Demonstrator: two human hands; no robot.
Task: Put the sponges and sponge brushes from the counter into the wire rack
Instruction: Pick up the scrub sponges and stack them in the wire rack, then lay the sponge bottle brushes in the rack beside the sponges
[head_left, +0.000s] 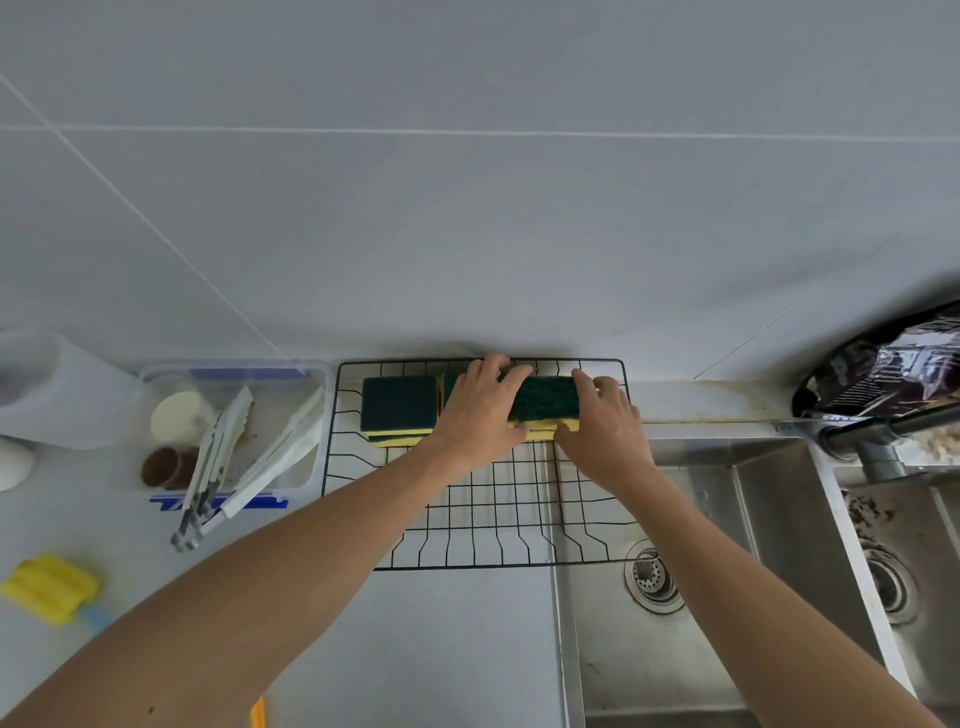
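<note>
A black wire rack (488, 545) lies on the counter against the wall, its right part over the sink's edge. At its back left sits a stack of green-topped yellow sponges (399, 410). My left hand (480, 410) and my right hand (597, 421) both rest on another green and yellow sponge (545, 402) at the rack's back right, on top of more sponges. A yellow sponge brush (52, 587) with a light blue handle lies on the counter at the far left. A small yellow object (258, 714) shows at the bottom edge.
A clear plastic tub (311, 415) left of the rack holds white tongs (213, 467), a round white thing and a brown one. A steel double sink (727, 571) with drains is at the right, a dark bag (893, 369) and tap behind it. A grey tiled wall stands behind.
</note>
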